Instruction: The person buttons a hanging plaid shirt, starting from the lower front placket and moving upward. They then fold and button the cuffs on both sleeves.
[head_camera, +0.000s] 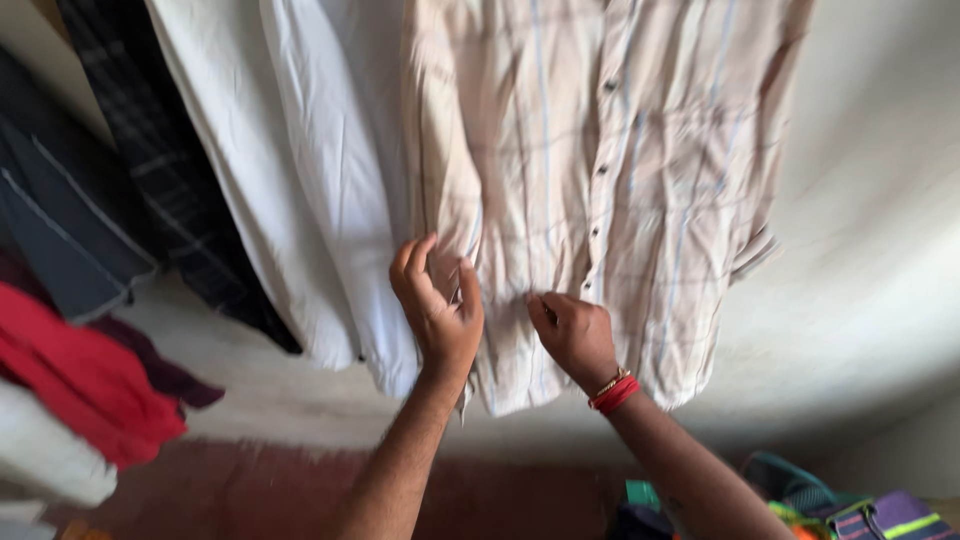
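While the left hand (440, 310) spreads flat on the beige checked shirt (600, 180), the right hand (575, 335) pinches its hem beside it.

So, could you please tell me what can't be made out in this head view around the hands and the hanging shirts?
- Beige checked shirt: collar cut off by the top edge.
- Right hand: fingertips curled into the cloth, grip unclear.
- Left hand: palm hidden, faces the shirt.
- White garment: top cut off.
- Bags: cut by the bottom edge.

A beige shirt (600, 190) checked with pale blue and brown lines is seen beside a white shirt (300, 170), a dark plaid shirt (160, 150) and a red garment (80, 380).
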